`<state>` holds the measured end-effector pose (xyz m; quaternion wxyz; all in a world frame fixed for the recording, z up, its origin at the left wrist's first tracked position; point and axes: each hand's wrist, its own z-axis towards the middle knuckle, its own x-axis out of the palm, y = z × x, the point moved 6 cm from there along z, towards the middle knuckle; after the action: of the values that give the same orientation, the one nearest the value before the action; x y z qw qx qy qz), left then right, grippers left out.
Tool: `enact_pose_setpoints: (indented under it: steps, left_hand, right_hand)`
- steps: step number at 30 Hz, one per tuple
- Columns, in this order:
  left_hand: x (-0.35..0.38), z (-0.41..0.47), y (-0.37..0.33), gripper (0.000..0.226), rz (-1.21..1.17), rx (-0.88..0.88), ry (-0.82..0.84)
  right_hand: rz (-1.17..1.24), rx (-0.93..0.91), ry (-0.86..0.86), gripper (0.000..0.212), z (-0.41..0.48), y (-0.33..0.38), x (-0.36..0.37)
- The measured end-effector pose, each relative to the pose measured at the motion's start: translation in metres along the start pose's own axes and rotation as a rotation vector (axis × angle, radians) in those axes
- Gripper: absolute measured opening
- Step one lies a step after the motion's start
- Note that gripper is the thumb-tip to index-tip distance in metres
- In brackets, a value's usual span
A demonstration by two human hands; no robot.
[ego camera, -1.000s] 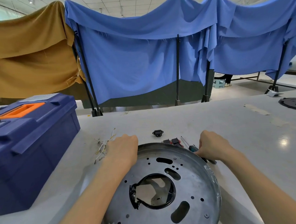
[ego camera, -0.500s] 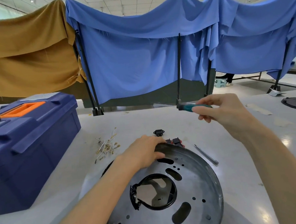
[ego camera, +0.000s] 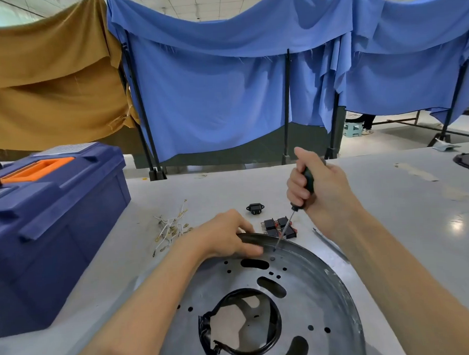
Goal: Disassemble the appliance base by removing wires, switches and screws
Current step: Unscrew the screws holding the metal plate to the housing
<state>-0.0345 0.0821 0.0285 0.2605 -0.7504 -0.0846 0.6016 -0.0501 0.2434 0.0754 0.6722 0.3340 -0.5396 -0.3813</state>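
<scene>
Your right hand, centre frame, has its fingers clamped round a screwdriver. The shaft slants down-left, tip just beside a screw near the far rim of the metal base. Your left hand grips that rim, just left of the tip.

The appliance base runs off the bottom edge, and the left hand covers a stretch of its far rim. The right hand hides most of the screwdriver handle, and what its tip meets is too small to tell. The toolbox is cut off by the left edge.
</scene>
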Motion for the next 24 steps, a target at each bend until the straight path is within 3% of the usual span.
enact_pose_setpoints:
  steps: [4, 7, 24]
  left_hand:
    - [0.006, 0.001, 0.005, 0.029, 0.076, 0.016, -0.129]
    - [0.007, 0.002, 0.007, 0.028, 0.120, 0.008, -0.193]
    - [0.008, 0.002, 0.008, 0.036, 0.172, -0.006, -0.280]
  right_hand:
    - [0.004, -0.046, -0.135, 0.045, -0.004, -0.012, -0.002]
    - [0.042, -0.076, -0.169, 0.045, -0.006, -0.015, -0.001]
    - [-0.044, -0.129, -0.096, 0.045, -0.008, -0.014, 0.007]
